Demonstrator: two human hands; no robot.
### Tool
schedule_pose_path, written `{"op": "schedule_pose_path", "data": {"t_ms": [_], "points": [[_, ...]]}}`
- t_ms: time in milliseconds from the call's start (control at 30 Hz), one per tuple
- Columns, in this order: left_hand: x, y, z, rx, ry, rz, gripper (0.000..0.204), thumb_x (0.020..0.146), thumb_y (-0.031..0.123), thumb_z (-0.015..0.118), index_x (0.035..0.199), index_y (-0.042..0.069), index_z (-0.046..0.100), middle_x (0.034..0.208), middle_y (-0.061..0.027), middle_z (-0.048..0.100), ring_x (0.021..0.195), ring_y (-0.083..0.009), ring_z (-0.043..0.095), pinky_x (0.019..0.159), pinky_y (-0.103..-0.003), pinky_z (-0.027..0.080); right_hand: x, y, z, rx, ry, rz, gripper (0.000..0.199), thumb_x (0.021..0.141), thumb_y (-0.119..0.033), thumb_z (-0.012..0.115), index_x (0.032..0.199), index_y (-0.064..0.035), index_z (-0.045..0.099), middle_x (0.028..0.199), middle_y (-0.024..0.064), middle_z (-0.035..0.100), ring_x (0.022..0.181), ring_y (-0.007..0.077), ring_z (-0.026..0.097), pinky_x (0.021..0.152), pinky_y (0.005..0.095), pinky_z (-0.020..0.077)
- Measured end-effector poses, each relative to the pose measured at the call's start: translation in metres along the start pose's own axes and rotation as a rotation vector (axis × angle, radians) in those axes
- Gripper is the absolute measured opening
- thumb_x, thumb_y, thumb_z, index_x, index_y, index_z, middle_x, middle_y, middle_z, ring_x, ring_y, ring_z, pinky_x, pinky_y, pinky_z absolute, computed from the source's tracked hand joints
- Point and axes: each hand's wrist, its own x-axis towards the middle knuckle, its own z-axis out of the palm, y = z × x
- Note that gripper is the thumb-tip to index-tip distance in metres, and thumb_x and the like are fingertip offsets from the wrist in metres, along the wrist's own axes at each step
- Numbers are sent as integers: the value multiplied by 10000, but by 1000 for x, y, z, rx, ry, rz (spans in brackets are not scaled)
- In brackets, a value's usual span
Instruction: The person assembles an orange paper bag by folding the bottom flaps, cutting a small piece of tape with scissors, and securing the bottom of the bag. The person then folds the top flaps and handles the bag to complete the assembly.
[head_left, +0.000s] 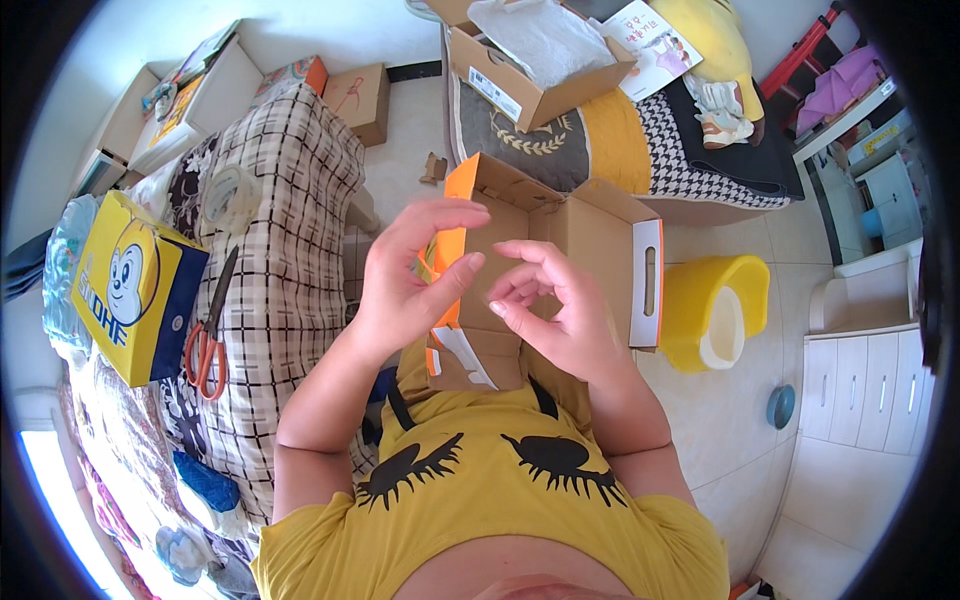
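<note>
An unlidded cardboard box (600, 225), orange and white outside and brown inside, rests at my lap with flaps raised. Its right flap has a long slot. Over its left side is my left hand (415, 265), thumb and forefinger apart and nothing visible between them. My right hand (560, 305) hovers above the box's near part, fingers loosely curled, the thumb clear of the forefinger. I see nothing in it. Left of me, orange-handled scissors (207, 355) and a roll of clear tape (232, 198) lie on a checked cloth (290, 200).
A yellow and blue box (125, 290) stands at the left on the cloth. Ahead, another cardboard box (540, 100) with white paper sits on a cushioned bench, beside a book (650, 45) and shoes (725, 115). A yellow potty seat (715, 310) stands right, near white drawers (865, 385).
</note>
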Motion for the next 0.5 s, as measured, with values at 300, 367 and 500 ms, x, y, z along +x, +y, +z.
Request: {"op": "schedule_pose_path", "data": {"t_ms": [300,367,500], "points": [[-5,-1,4,184,8,-87,80,761,-8,651,828,20,618,795,-75,640,768,-231,608,731,-327,465,0,-2,1,-196,-33,38,504,819,-115,664,1276,-49,460,738,70,632,653,166,634,574,279,496],[-3,-2,2,314,50,-2,78,757,-8,653,813,24,611,779,-78,632,738,-244,598,695,-327,466,0,1,0,-435,5,29,551,815,-128,659,1309,-42,433,708,78,609,623,200,618,550,309,483],[2,6,-5,216,40,-75,76,767,-4,641,837,8,613,780,-75,629,724,-196,593,671,-297,467,6,6,-2,-877,21,54,583,804,-139,665,1327,-39,426,767,78,610,663,236,614,578,338,484]]}}
